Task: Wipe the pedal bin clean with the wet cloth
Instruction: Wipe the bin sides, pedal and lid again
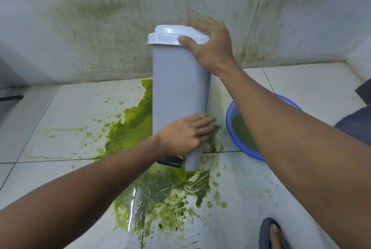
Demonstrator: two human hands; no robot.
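One grey pedal bin (180,88), white lid (170,35) (black pedal (170,161)).

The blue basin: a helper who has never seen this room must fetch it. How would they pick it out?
On the tiled floor below the green-stained wall, a grey pedal bin stands in a green spill. Right of the bin, partly behind the person's right forearm, sits the basin. It is the only round, bright blue thing, holding murky green water.

One pedal bin (178,88), one basin (228,120)
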